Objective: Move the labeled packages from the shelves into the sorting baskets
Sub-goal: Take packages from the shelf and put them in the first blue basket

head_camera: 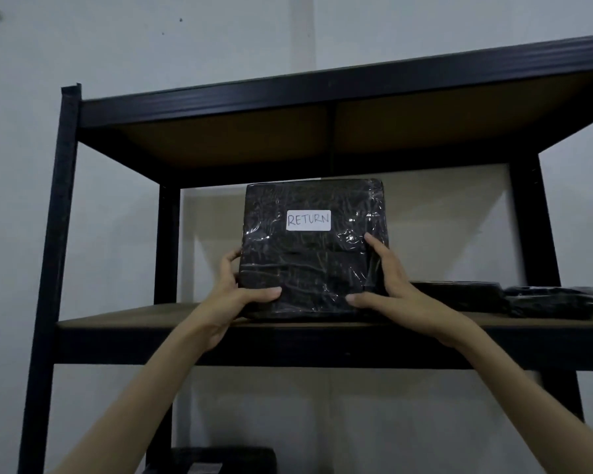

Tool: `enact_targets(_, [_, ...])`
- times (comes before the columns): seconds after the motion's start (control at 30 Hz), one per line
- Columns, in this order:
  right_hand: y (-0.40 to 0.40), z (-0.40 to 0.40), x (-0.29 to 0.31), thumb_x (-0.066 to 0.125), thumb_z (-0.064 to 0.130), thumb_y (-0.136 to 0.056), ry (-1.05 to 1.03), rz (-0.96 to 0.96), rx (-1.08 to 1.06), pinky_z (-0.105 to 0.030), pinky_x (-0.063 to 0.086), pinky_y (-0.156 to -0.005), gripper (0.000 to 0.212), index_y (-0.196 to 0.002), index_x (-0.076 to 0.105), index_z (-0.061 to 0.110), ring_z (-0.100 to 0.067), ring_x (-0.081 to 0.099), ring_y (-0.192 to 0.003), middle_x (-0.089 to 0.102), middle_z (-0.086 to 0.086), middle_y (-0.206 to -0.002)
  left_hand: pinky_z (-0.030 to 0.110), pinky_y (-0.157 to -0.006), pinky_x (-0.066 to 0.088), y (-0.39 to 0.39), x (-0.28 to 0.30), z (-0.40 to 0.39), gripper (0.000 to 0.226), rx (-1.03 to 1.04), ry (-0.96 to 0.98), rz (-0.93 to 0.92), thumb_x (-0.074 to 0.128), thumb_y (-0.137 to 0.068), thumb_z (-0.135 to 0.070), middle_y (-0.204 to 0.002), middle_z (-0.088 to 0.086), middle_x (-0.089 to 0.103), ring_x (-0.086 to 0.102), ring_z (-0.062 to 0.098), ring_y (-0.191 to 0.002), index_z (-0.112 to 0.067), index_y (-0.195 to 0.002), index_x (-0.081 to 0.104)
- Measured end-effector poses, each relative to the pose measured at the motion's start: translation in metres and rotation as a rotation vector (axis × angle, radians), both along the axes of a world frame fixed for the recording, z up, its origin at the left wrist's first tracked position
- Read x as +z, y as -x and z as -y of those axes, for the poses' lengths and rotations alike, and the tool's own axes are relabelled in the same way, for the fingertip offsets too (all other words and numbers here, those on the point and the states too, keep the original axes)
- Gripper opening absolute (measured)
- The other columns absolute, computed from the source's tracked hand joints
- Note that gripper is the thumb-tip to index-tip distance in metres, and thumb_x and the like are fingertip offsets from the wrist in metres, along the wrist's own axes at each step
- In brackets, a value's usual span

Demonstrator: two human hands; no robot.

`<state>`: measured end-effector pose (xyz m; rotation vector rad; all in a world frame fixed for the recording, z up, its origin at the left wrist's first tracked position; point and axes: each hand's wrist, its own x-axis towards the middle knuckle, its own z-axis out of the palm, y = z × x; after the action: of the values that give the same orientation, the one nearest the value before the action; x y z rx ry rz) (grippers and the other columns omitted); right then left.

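A square package wrapped in shiny black plastic [314,265] stands upright on the middle shelf [124,319], with a white label reading RETURN facing me. My left hand [235,299] grips its lower left edge, thumb on the front and fingers behind. My right hand [387,289] grips its lower right edge, with the thumb low on the front and a finger up the side. No sorting basket is in view.
The black metal rack has a left post [53,254] and an upper shelf [322,94] overhead. More flat black packages [548,301] lie on the same shelf at the right. Another black package [213,461] sits on a lower level. A pale wall stands behind.
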<state>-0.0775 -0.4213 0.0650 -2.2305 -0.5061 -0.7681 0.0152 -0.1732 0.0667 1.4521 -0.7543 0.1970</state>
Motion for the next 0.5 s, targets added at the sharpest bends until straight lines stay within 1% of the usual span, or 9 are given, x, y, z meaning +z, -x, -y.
enact_targets(0.07, [0.002, -0.004, -0.001, 0.074, 0.051, -0.068, 0.039, 0.009, -0.082, -0.033, 0.022, -0.114, 0.107, -0.139, -0.005, 0.056, -0.003, 0.018, -0.135, -0.001, 0.021, -0.153, 0.025, -0.079, 0.05, 0.002, -0.002, -0.001, 0.082, 0.012, -0.006, 0.038, 0.075, -0.072, -0.004, -0.116, 0.004, 0.061, 0.062, 0.017, -0.104, -0.034, -0.131, 0.027])
enact_targets(0.1, [0.003, -0.006, -0.001, 0.077, 0.052, -0.062, 0.026, 0.033, -0.112, -0.036, 0.024, -0.114, 0.112, -0.141, -0.002, 0.054, -0.006, 0.021, -0.136, 0.003, 0.019, -0.153, 0.024, -0.079, 0.05, 0.002, -0.003, -0.001, 0.081, 0.016, 0.002, 0.05, 0.076, -0.072, -0.006, -0.117, 0.002, 0.06, 0.062, 0.016, -0.104, -0.033, -0.132, 0.029])
enact_targets(0.17, [0.002, -0.009, 0.001, 0.082, 0.05, -0.055, -0.057, 0.111, -0.142, -0.041, 0.03, -0.114, 0.115, -0.144, 0.01, 0.047, -0.013, 0.029, -0.136, 0.017, 0.011, -0.153, 0.023, -0.079, 0.051, 0.002, -0.002, -0.002, 0.079, 0.056, 0.036, 0.091, 0.08, -0.069, -0.015, -0.118, -0.001, 0.059, 0.061, 0.013, -0.105, -0.032, -0.134, 0.037])
enact_targets(0.23, [-0.002, -0.018, 0.006, 0.079, 0.056, -0.053, -0.168, 0.191, -0.16, -0.039, 0.037, -0.108, 0.109, -0.145, 0.023, 0.04, -0.012, 0.039, -0.129, 0.033, 0.008, -0.146, 0.022, -0.078, 0.051, 0.002, 0.001, -0.002, 0.068, 0.144, 0.119, 0.12, 0.08, -0.069, -0.028, -0.115, -0.005, 0.061, 0.062, 0.011, -0.103, -0.027, -0.129, 0.047])
enact_targets(0.3, [-0.009, -0.036, 0.013, 0.07, 0.064, -0.058, -0.282, 0.257, -0.198, -0.031, 0.044, -0.097, 0.096, -0.142, 0.037, 0.031, -0.008, 0.047, -0.117, 0.047, 0.007, -0.135, 0.024, -0.082, 0.051, 0.0, 0.006, -0.002, 0.056, 0.256, 0.223, 0.118, 0.076, -0.07, -0.046, -0.108, -0.007, 0.064, 0.062, 0.012, -0.101, -0.025, -0.118, 0.057])
enact_targets(0.37, [-0.021, -0.055, 0.021, 0.06, 0.068, -0.071, -0.316, 0.326, -0.355, -0.033, 0.049, -0.085, 0.075, -0.133, 0.05, 0.027, -0.013, 0.055, -0.108, 0.058, 0.003, -0.125, 0.035, -0.091, 0.05, -0.003, 0.01, -0.002, 0.064, 0.333, 0.226, 0.107, 0.072, -0.064, -0.066, -0.107, -0.007, 0.066, 0.062, 0.015, -0.102, -0.027, -0.113, 0.059])
enact_targets(0.4, [-0.029, -0.063, 0.025, 0.053, 0.068, -0.078, -0.304, 0.35, -0.466, -0.033, 0.049, -0.081, 0.065, -0.128, 0.056, 0.026, -0.018, 0.058, -0.104, 0.063, 0.0, -0.119, 0.04, -0.094, 0.05, -0.006, 0.012, -0.003, 0.071, 0.35, 0.203, 0.092, 0.07, -0.06, -0.072, -0.108, -0.006, 0.066, 0.061, 0.017, -0.103, -0.028, -0.114, 0.059])
enact_targets(0.43, [-0.036, -0.07, 0.028, 0.046, 0.069, -0.083, -0.289, 0.355, -0.557, -0.033, 0.049, -0.078, 0.06, -0.123, 0.059, 0.026, -0.022, 0.06, -0.1, 0.066, -0.002, -0.113, 0.042, -0.095, 0.049, -0.009, 0.013, -0.005, 0.076, 0.359, 0.181, 0.06, 0.069, -0.058, -0.073, -0.111, -0.005, 0.065, 0.061, 0.018, -0.104, -0.026, -0.117, 0.058])
enact_targets(0.5, [-0.052, -0.082, 0.034, 0.035, 0.068, -0.088, -0.242, 0.309, -0.636, -0.035, 0.047, -0.077, 0.058, -0.118, 0.058, 0.024, -0.026, 0.061, -0.095, 0.067, -0.005, -0.107, 0.041, -0.099, 0.046, -0.018, 0.015, -0.011, 0.077, 0.377, 0.17, -0.028, 0.07, -0.066, -0.066, -0.119, 0.001, 0.062, 0.058, 0.023, -0.108, -0.02, -0.125, 0.054])
